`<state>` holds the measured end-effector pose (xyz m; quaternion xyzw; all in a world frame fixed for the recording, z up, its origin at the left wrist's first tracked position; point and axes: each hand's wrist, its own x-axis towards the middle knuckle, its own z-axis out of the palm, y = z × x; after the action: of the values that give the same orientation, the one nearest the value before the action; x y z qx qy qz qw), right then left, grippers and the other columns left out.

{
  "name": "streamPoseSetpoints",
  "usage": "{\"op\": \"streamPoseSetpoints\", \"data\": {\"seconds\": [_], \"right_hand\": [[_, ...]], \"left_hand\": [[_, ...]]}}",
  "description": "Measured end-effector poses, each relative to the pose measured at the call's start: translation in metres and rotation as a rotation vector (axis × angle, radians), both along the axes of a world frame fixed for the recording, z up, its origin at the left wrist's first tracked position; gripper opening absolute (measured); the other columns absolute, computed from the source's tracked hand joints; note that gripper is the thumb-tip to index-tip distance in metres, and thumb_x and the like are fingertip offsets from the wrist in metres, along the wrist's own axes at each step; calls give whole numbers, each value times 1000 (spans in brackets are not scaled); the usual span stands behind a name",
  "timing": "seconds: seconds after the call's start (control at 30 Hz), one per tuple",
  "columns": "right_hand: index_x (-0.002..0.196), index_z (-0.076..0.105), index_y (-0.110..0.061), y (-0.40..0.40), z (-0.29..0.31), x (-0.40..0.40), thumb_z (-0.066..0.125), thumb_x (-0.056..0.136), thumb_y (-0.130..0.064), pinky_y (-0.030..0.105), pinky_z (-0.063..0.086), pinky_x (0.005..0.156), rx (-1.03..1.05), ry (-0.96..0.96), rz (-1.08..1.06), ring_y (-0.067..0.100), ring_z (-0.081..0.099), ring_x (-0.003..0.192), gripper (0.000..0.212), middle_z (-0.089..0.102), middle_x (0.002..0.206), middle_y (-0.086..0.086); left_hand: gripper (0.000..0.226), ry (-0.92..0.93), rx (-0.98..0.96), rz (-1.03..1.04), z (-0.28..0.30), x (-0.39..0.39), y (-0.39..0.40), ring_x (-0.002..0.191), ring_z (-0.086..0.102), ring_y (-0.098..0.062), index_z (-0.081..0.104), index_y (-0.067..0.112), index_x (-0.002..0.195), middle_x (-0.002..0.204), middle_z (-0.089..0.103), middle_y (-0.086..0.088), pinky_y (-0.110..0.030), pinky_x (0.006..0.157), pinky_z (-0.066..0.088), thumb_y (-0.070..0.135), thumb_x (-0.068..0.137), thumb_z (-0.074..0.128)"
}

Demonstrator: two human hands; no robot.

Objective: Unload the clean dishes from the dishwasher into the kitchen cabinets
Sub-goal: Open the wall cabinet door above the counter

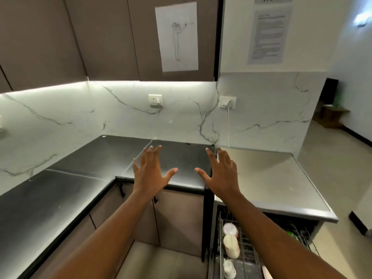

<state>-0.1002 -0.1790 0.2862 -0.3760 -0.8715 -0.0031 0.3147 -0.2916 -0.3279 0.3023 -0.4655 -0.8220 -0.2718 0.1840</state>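
Left hand [150, 172]: raised in front of the dark table [60, 198], fingers straight and spread, back of the hand toward the camera, holding nothing.
Right hand [221, 174]: raised level with the left, fingers spread, empty; the two thumbs point at each other, apart.
Rack [249, 256]: wire dishwasher rack pulled out at lower right, under the steel table [281, 184], partly hidden by the right forearm.
Dishes [231, 245]: pale pieces standing in a row along the rack's left side; blurred, kind unclear.
Cabinets [80, 37]: brown upper doors, closed, one with a paper drawing [177, 37] stuck on.
Wall: white marble with two sockets [155, 99].
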Motion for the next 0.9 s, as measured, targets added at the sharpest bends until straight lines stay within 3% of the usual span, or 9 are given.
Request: {"op": "streamPoseSetpoints", "data": {"seconds": [0.2, 0.57, 0.73, 0.9], "right_hand": [[153, 27, -32, 29, 43, -57, 33, 86, -80, 51, 32, 114, 78, 16, 19, 29, 24, 149, 83, 27, 159, 9], [153, 31, -28, 86, 93, -218, 38, 90, -75, 56, 34, 112, 176, 102, -36, 33, 30, 148, 79, 31, 160, 11], [151, 37, -24, 103, 122, -281, 45, 92, -68, 53, 39, 110, 268, 150, -69, 32, 36, 144, 74, 39, 156, 11], [147, 43, -22, 128, 147, -330, 53, 90, -61, 53, 43, 106, 302, 181, -102, 34, 44, 139, 70, 45, 152, 13]], "left_hand": [[93, 1, 72, 38, 32, -55, 18, 151, 10, -21, 20, 26, 151, 159, 24, -1, -58, 117, 14, 76, 79, 50], [85, 45, 138, -14, 81, -231, 73, 149, 17, -23, 29, 22, 149, 157, 31, -4, -57, 116, 17, 71, 83, 51], [75, 7, 248, -95, 109, -304, 99, 133, 44, -26, 37, 20, 143, 145, 46, -4, -52, 103, 38, 63, 84, 57], [63, -158, 335, -152, 126, -349, 132, 126, 51, -27, 43, 21, 138, 140, 50, -4, -49, 99, 43, 52, 87, 62]]}}
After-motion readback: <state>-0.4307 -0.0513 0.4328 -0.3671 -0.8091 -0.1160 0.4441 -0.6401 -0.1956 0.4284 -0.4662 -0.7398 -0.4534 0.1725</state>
